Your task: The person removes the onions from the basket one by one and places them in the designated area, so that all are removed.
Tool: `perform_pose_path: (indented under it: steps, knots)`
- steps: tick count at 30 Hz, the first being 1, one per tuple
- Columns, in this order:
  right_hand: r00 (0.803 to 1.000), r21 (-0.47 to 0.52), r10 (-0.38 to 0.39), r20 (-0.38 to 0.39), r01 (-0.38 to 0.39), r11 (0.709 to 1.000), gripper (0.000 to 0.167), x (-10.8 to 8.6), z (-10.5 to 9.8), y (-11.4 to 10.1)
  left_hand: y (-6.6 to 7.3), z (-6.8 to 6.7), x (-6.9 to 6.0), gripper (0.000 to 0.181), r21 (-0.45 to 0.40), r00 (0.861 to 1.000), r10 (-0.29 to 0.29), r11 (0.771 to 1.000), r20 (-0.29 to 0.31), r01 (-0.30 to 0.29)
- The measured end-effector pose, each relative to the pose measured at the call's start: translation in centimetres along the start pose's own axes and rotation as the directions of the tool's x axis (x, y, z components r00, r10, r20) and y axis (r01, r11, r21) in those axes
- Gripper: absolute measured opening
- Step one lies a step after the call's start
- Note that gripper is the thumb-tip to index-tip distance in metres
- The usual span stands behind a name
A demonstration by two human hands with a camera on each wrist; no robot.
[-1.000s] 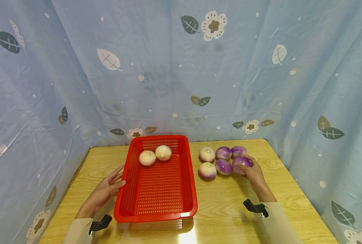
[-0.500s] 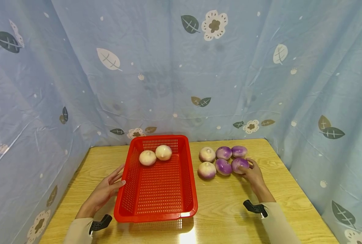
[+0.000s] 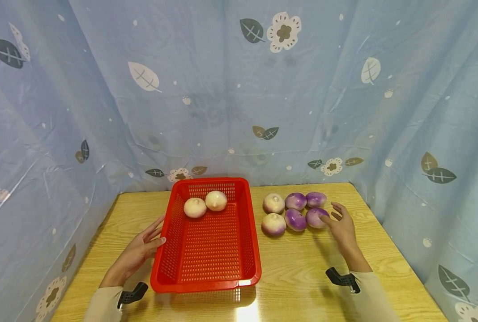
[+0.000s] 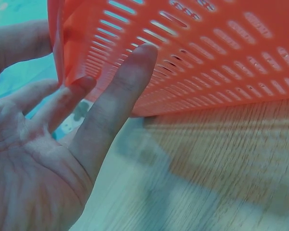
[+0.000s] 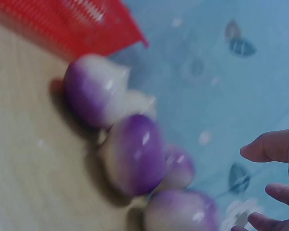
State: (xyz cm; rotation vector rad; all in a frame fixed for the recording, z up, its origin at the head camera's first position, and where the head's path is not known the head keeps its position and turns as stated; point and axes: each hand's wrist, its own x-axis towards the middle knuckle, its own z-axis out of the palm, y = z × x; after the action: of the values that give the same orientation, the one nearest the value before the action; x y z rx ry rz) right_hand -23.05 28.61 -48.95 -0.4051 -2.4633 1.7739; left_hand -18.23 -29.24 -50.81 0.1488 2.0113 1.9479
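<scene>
A red perforated basket [image 3: 211,241] holds two pale round vegetables [image 3: 195,208] near its far end. My left hand [image 3: 136,255] rests against the basket's left side, fingers spread and fairly straight; in the left wrist view the thumb of my left hand [image 4: 43,154] lies along the slotted wall [image 4: 216,53]. Right of the basket, several purple-and-white vegetables [image 3: 296,220] sit in two rows. Beside the nearest right one [image 3: 316,218] is my right hand [image 3: 343,228], fingers parted and holding nothing. In the right wrist view my right hand [image 5: 279,178] is apart from the purple vegetables [image 5: 137,154].
The wooden table [image 3: 295,277] carries the basket and the vegetables. A blue curtain [image 3: 206,112] with leaves and flowers hangs behind the table and along both sides.
My right hand has let go of the nearest right purple vegetable and drawn back slightly to the right, its fingers now parted. My left hand and the basket have not moved.
</scene>
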Motion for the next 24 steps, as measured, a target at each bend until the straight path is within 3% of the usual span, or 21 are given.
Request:
perform_pose_path:
  steps: [9, 15, 24]
  knots:
    - [0.99, -0.016, -0.131, 0.044, 0.132, 0.991, 0.07, -2.0, -0.2, -4.4, 0.0, 0.0, 0.0, 0.075, 0.001, 1.0, 0.0, 1.0, -0.004, 0.0]
    - [0.964, 0.028, -0.257, 0.072, 0.256, 0.966, 0.066, -2.9, 0.2, -7.1, -0.1, 0.1, 0.1, 0.075, 0.005, 1.0, -0.007, 1.0, -0.007, 0.007]
    - [0.928, 0.129, -0.348, 0.133, 0.332, 0.934, 0.062, -3.8, 1.1, -10.3, 0.0, 0.2, 0.0, 0.075, 0.008, 1.0, -0.008, 1.0, -0.012, 0.008]
